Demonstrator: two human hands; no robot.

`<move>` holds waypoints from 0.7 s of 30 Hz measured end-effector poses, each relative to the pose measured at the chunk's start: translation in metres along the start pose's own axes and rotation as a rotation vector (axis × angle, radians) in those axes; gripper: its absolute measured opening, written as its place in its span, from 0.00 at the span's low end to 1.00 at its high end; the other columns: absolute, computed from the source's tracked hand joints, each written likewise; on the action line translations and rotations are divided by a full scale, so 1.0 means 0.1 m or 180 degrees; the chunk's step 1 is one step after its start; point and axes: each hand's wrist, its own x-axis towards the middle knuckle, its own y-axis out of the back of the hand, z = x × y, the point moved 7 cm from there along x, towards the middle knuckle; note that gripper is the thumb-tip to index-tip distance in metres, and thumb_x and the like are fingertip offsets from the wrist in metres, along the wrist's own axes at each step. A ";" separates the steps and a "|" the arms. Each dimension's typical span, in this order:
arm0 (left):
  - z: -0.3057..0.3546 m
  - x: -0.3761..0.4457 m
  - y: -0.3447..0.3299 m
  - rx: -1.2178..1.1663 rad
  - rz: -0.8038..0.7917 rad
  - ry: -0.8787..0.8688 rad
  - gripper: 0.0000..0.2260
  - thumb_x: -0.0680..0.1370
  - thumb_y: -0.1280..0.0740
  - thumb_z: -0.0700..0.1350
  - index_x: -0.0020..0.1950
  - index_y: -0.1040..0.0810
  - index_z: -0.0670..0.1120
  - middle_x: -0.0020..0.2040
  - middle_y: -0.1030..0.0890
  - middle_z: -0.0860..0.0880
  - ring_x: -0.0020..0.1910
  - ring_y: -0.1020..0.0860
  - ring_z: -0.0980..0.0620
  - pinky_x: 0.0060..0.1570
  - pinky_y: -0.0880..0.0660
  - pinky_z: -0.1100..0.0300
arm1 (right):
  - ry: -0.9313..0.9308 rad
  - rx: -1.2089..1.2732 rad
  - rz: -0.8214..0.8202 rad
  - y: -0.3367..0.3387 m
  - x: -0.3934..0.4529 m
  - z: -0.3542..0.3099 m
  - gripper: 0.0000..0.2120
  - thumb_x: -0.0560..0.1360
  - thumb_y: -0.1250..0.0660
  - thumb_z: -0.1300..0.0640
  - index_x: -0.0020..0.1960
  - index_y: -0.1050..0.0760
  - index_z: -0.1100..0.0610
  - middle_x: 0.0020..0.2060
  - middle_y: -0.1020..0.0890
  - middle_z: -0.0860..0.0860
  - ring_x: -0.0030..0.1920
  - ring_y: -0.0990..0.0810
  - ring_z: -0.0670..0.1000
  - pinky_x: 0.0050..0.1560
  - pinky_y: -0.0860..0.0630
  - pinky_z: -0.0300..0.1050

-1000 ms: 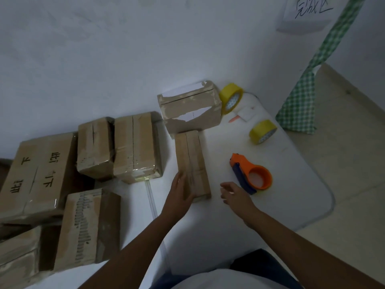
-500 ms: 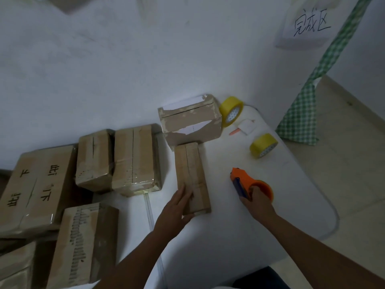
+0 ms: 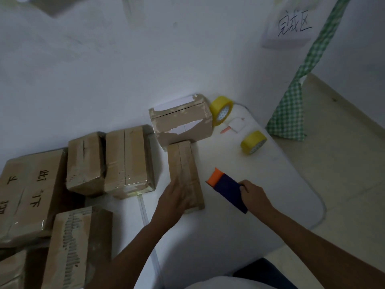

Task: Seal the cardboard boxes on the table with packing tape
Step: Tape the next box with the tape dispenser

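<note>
A narrow cardboard box (image 3: 183, 163) lies lengthwise in the middle of the white table (image 3: 281, 184). My left hand (image 3: 173, 200) rests flat on its near end with straight fingers. Just right of the box, my right hand (image 3: 253, 196) grips an orange and dark blue tape dispenser (image 3: 226, 187), lifted and tilted with its orange tip pointing up and left. Two yellow tape rolls (image 3: 221, 110) (image 3: 253, 141) sit at the table's far right.
A larger box with torn white labels (image 3: 181, 122) stands behind the narrow one. Several more boxes (image 3: 125, 161) crowd the left side. A small white card (image 3: 236, 125) lies between the rolls. Checked green cloth (image 3: 291, 109) hangs at the right; the table's rounded edge is beyond my right hand.
My right hand reached the dispenser, took hold of it and lifted it off the table, tilting it. My left hand stayed on the narrow box's near end.
</note>
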 end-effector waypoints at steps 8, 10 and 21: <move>0.20 0.01 -0.11 -0.2939 -0.0615 0.1911 0.13 0.81 0.35 0.49 0.60 0.21 0.42 0.54 0.17 0.40 0.51 0.18 0.45 0.46 0.21 0.58 | 0.0353 0.0130 -0.0187 -0.09 -0.22 -0.30 0.19 0.78 0.39 0.41 0.47 0.23 0.57 0.42 0.18 0.52 0.40 0.20 0.48 0.39 0.25 0.40; 0.23 -0.02 -0.14 -0.3331 -0.0638 0.2009 0.15 0.80 0.35 0.51 0.60 0.22 0.42 0.54 0.17 0.40 0.52 0.18 0.45 0.46 0.22 0.58 | 0.0421 0.0126 -0.0186 -0.09 -0.25 -0.33 0.19 0.78 0.38 0.40 0.48 0.22 0.57 0.43 0.18 0.51 0.41 0.19 0.47 0.41 0.23 0.41; 0.02 -0.02 -0.25 -0.3257 -0.0737 0.2335 0.10 0.80 0.33 0.41 0.58 0.20 0.37 0.50 0.17 0.40 0.47 0.19 0.48 0.46 0.21 0.59 | 0.0553 0.0115 -0.0163 -0.06 -0.31 -0.35 0.19 0.77 0.38 0.40 0.46 0.23 0.56 0.41 0.18 0.50 0.38 0.21 0.44 0.36 0.28 0.35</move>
